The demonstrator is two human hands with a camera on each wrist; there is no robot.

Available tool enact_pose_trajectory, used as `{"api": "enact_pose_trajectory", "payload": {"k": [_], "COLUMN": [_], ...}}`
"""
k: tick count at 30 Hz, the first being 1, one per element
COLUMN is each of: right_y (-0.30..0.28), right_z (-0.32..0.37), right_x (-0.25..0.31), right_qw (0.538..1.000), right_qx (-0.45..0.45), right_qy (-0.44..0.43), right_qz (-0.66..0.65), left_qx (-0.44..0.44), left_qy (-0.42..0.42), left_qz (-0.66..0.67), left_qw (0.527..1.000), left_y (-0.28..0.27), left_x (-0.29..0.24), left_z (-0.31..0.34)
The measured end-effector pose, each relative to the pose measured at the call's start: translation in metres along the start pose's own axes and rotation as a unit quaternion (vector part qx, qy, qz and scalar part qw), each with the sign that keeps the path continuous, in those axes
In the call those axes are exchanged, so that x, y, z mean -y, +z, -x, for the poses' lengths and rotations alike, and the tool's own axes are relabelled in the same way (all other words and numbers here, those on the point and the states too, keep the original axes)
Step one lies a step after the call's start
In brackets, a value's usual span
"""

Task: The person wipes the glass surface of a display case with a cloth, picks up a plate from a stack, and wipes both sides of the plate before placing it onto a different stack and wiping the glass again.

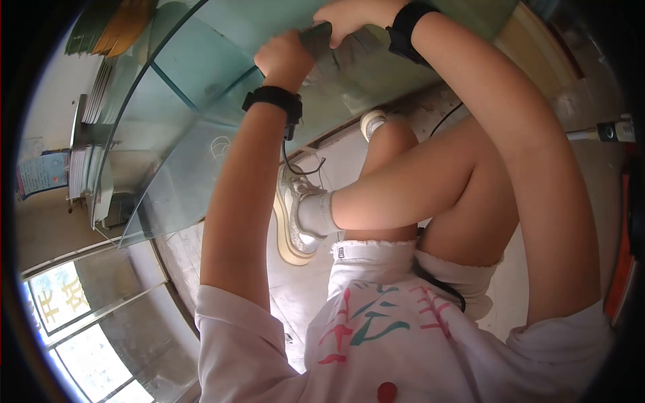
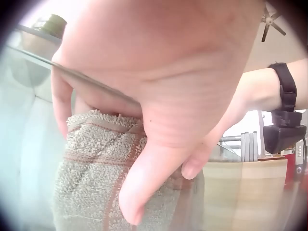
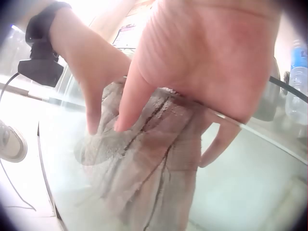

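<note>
A grey terry towel (image 2: 91, 154) with brown stripes hangs at the upper edge of an upright glass pane (image 1: 195, 50). My left hand (image 1: 285, 59) reaches over that edge and grips the towel, its thumb on one side and its other fingers beyond the glass. Close beside it, my right hand (image 1: 359, 19) straddles the same edge. In the right wrist view its thumb lies against the folded towel (image 3: 149, 159), with fingertips showing past the pane. Palms and glass hide part of the cloth.
Glass shelves with stacked books (image 1: 86, 158) stand at the left. A plastic bottle (image 3: 297, 91) is beyond the pane in the right wrist view. My crossed legs and a shoe (image 1: 295, 215) are below the glass. A cable (image 1: 302, 168) dangles from the left wrist strap.
</note>
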State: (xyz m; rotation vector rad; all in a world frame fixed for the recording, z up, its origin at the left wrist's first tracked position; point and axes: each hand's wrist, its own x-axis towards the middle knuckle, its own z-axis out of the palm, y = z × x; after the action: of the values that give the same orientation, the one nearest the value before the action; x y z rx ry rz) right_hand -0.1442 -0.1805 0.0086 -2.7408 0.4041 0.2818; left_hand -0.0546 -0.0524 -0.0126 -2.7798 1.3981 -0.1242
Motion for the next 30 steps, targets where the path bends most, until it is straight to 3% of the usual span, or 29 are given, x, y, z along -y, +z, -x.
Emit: {"api": "enact_pose_trajectory", "payload": {"k": [4,7,10,13,18,22,24,25,26,27,28,30], "right_y": [0.004,-0.006,-0.030,-0.020,0.005,0.002,0.010,0.014,0.010,0.004,-0.007,-0.015], "right_z": [-0.009,-0.019,-0.015,-0.026,-0.051,-0.042,-0.058,-0.064,-0.061,-0.057,-0.051,-0.049], "right_x": [0.003,0.011,0.024,0.021,0.008,0.012,-0.005,-0.011,-0.007,-0.005,-0.003,-0.021], "right_qw": [0.998,0.997,0.984,0.986,0.992,0.990,0.993,0.992,0.984,0.982,0.972,0.960], "right_qx": [0.022,0.039,0.135,0.137,0.115,0.124,0.120,0.122,0.166,0.182,0.220,0.256], "right_qy": [0.041,0.028,0.082,0.057,0.002,0.059,0.006,-0.022,-0.008,0.043,0.066,0.109], "right_qz": [-0.038,0.053,0.087,0.078,0.060,0.038,0.002,-0.018,-0.069,-0.038,-0.052,-0.045], "left_qx": [0.007,-0.046,-0.055,-0.080,-0.035,-0.017,-0.035,-0.037,-0.069,-0.104,-0.052,-0.112], "left_qy": [0.002,0.035,0.024,0.022,0.018,0.029,0.182,0.163,0.197,0.232,0.199,0.218], "left_qz": [0.015,0.009,0.017,0.053,0.048,0.091,0.029,0.050,0.058,0.062,0.056,0.074], "left_qw": [1.000,0.998,0.998,0.995,0.998,0.995,0.982,0.985,0.976,0.965,0.977,0.967], "left_y": [0.005,0.013,0.015,0.017,0.009,0.002,0.008,0.012,0.013,0.012,0.003,0.016], "left_x": [0.002,0.005,-0.001,-0.002,-0.006,0.003,0.018,0.021,0.025,0.028,0.025,0.029], "left_z": [-0.002,-0.004,-0.006,-0.005,-0.001,-0.004,-0.011,-0.010,-0.010,-0.013,-0.011,-0.016]}}
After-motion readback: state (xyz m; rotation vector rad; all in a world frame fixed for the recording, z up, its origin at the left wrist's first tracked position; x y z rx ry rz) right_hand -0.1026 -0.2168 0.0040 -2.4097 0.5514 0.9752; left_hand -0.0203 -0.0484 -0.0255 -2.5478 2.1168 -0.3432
